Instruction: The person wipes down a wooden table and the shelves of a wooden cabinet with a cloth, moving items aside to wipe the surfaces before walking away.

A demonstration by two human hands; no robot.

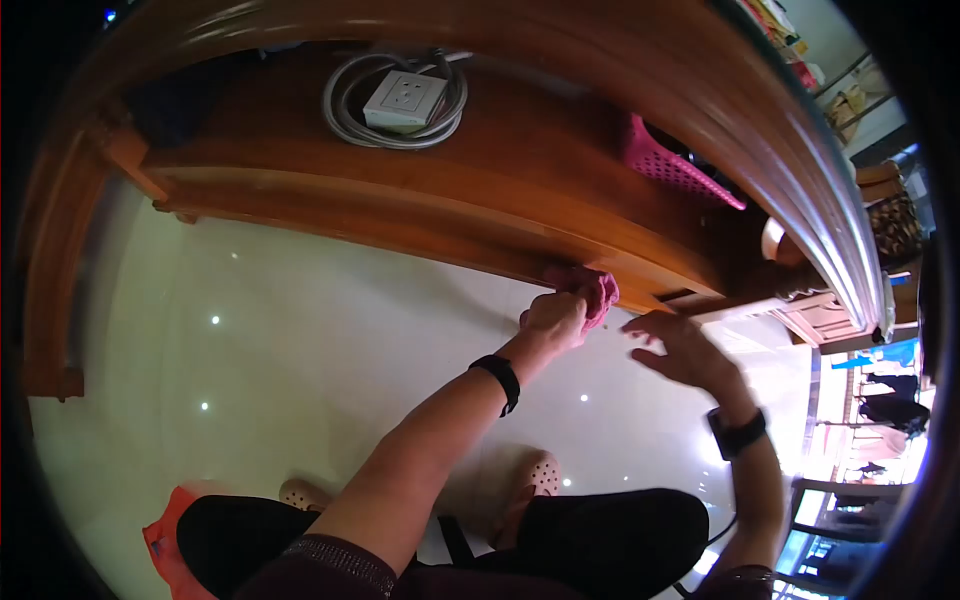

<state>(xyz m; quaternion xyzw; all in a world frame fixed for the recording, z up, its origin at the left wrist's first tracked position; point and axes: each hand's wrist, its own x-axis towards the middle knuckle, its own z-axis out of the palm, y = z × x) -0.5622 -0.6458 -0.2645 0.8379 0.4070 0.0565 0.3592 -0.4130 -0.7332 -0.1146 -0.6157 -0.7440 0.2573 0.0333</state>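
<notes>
My left hand (556,318) is closed round a crumpled pink cloth (601,296), which touches the lower front edge of a brown wooden shelf (400,205). To its right, my right hand (682,350) hangs over the pale floor with its fingers apart and nothing in it. A black band circles the left wrist, and a dark watch is on the right one. Part of the cloth is hidden behind the left hand.
On the shelf lie a coiled grey cable with a white socket box (405,100) and a pink perforated basket (680,170). A curved wooden rail (800,190) runs above. A red bag (168,545) is by my left leg.
</notes>
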